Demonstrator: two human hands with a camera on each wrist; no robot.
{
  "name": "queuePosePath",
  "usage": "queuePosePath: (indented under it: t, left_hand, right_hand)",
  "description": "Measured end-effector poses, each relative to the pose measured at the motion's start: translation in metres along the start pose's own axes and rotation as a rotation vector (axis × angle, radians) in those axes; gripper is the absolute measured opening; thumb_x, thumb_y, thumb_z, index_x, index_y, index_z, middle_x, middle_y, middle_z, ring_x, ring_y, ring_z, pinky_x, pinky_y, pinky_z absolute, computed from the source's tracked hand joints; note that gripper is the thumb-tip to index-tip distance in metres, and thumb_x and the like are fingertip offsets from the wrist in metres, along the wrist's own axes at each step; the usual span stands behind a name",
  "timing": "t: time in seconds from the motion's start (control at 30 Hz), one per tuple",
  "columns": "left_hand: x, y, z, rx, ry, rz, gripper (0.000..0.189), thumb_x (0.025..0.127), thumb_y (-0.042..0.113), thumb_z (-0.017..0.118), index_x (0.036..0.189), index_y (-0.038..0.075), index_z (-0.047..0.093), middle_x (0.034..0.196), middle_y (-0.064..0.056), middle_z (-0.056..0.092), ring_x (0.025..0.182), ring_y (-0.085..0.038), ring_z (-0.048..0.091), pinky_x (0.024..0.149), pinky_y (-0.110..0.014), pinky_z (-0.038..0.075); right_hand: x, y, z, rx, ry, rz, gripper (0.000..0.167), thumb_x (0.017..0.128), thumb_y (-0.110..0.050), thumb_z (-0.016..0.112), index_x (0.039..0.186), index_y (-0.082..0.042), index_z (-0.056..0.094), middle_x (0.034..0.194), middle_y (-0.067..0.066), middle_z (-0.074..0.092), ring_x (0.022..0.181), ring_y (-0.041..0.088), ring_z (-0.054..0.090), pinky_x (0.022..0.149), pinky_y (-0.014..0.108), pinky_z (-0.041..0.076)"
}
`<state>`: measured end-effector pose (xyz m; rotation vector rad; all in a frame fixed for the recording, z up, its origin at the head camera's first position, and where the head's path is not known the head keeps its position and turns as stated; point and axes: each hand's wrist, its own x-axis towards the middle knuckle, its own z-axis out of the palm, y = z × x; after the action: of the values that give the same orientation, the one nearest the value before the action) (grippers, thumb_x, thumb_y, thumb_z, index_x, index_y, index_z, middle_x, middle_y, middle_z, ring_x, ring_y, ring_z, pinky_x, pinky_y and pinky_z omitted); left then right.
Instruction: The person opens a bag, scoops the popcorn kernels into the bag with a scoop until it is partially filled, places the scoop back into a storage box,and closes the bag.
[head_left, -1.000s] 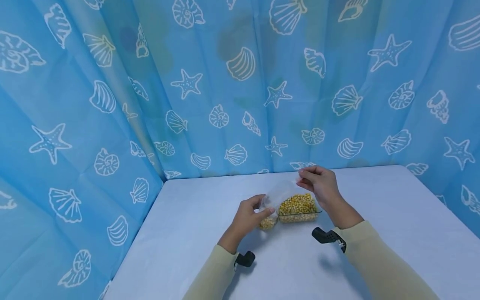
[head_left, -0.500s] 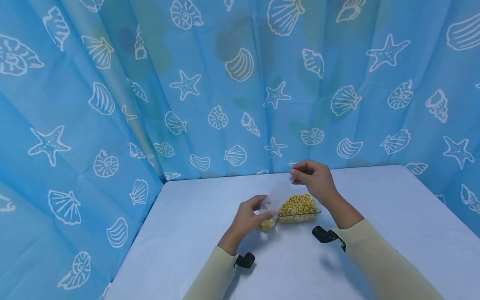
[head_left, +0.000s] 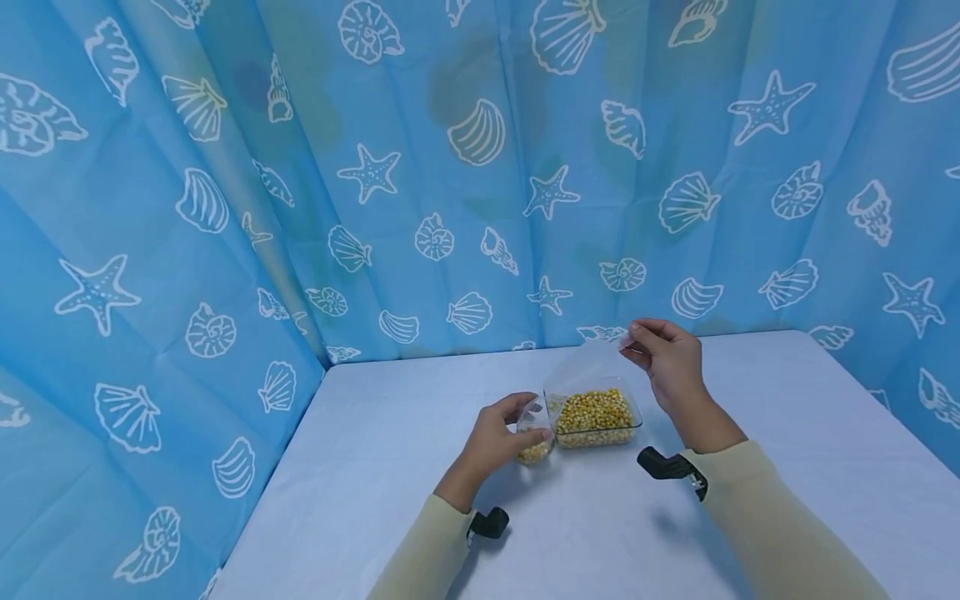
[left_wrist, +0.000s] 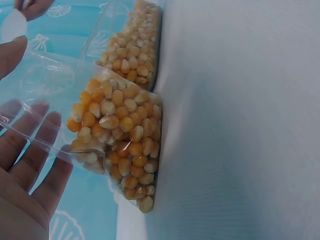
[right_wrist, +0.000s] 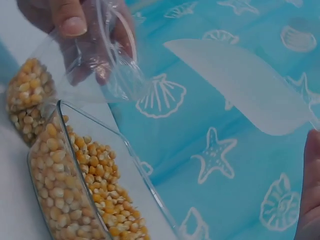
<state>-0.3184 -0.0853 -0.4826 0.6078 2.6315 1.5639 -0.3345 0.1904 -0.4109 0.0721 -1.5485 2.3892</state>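
Note:
A clear plastic bag (left_wrist: 117,125) with corn kernels in its bottom stands on the table. My left hand (head_left: 495,433) holds it by its upper part, the thumb on the near side and the fingers behind. Right beside the bag is a rectangular glass container (head_left: 596,437) holding a heap of corn kernels (right_wrist: 102,185). My right hand (head_left: 667,362) pinches the handle end of a translucent white scoop (right_wrist: 240,82), raised above the container's far side. No kernels show on the scoop in the right wrist view. The bag's mouth gapes toward the scoop.
A white cloth covers the table (head_left: 390,467). Behind it and to the left hangs a blue curtain (head_left: 420,183) with white shells and starfish. Black wrist cameras (head_left: 663,464) sit at both sleeves.
My right hand first shifted left with the scoop tilted at the bag, then moved back right, taking the scoop away from the bag. The left hand and bag stay nearly in place.

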Motion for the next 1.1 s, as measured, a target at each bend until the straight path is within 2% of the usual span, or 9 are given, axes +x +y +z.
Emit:
queuePosePath:
  t: [0.13, 0.23, 0.33, 0.63, 0.87, 1.0, 1.1]
  left_hand:
    - [0.0, 0.001, 0.0, 0.008, 0.002, 0.006, 0.061, 0.082, 0.045, 0.077, 0.134, 0.021, 0.059, 0.119, 0.013, 0.062, 0.112, -0.02, 0.058, 0.089, -0.042, 0.049]
    - [0.0, 0.0, 0.0, 0.018, 0.003, 0.01, 0.06, 0.083, 0.048, 0.075, 0.134, 0.02, 0.059, 0.12, 0.013, 0.063, 0.114, -0.02, 0.058, 0.092, -0.044, 0.049]
    - [0.0, -0.001, 0.0, 0.021, 0.0, 0.023, 0.061, 0.084, 0.05, 0.073, 0.135, 0.019, 0.059, 0.12, 0.014, 0.063, 0.115, -0.02, 0.058, 0.093, -0.044, 0.048]
    - [0.001, -0.004, -0.001, 0.021, 0.002, 0.043, 0.058, 0.087, 0.05, 0.07, 0.133, 0.018, 0.06, 0.118, 0.013, 0.064, 0.114, -0.018, 0.058, 0.094, -0.044, 0.047]
    - [0.001, -0.004, -0.002, 0.03, 0.011, 0.081, 0.055, 0.089, 0.048, 0.068, 0.131, 0.014, 0.061, 0.117, 0.008, 0.066, 0.112, -0.021, 0.06, 0.094, -0.046, 0.047]
    - [0.001, -0.004, -0.002, 0.026, 0.013, 0.079, 0.052, 0.089, 0.046, 0.068, 0.13, 0.015, 0.062, 0.118, 0.01, 0.066, 0.113, -0.02, 0.059, 0.095, -0.045, 0.047]
    - [0.001, -0.004, -0.003, 0.029, 0.016, 0.066, 0.051, 0.089, 0.047, 0.068, 0.13, 0.017, 0.062, 0.119, 0.011, 0.064, 0.114, -0.019, 0.058, 0.096, -0.044, 0.046]
  right_hand:
    - [0.003, 0.002, -0.011, 0.133, 0.095, 0.099, 0.032, 0.09, -0.013, 0.072, 0.115, 0.001, 0.059, 0.099, 0.011, 0.061, 0.082, 0.016, 0.066, 0.079, 0.029, 0.054]
    - [0.005, 0.004, -0.018, 0.153, 0.138, 0.126, 0.032, 0.09, -0.015, 0.071, 0.116, -0.002, 0.059, 0.102, 0.01, 0.06, 0.084, 0.016, 0.065, 0.081, 0.028, 0.053]
    - [0.006, 0.006, -0.023, 0.117, 0.179, 0.117, 0.032, 0.091, -0.017, 0.07, 0.118, -0.004, 0.059, 0.104, 0.01, 0.058, 0.087, 0.016, 0.064, 0.081, 0.027, 0.053]
    - [0.009, 0.015, -0.033, -0.14, 0.306, 0.074, 0.036, 0.093, -0.025, 0.067, 0.123, -0.007, 0.063, 0.108, 0.007, 0.058, 0.089, 0.015, 0.061, 0.071, 0.022, 0.054]
    - [0.013, 0.017, -0.038, -0.311, 0.32, 0.031, 0.037, 0.096, -0.027, 0.063, 0.125, -0.004, 0.062, 0.107, 0.004, 0.057, 0.091, 0.014, 0.06, 0.069, 0.02, 0.054]
    - [0.014, 0.015, -0.038, -0.483, 0.325, -0.005, 0.038, 0.097, -0.03, 0.06, 0.125, -0.003, 0.062, 0.107, 0.005, 0.058, 0.089, 0.013, 0.062, 0.069, 0.021, 0.054]
    - [0.013, 0.013, -0.037, -0.624, 0.323, -0.069, 0.038, 0.098, -0.032, 0.058, 0.123, -0.003, 0.063, 0.105, 0.007, 0.06, 0.088, 0.013, 0.063, 0.069, 0.02, 0.054]
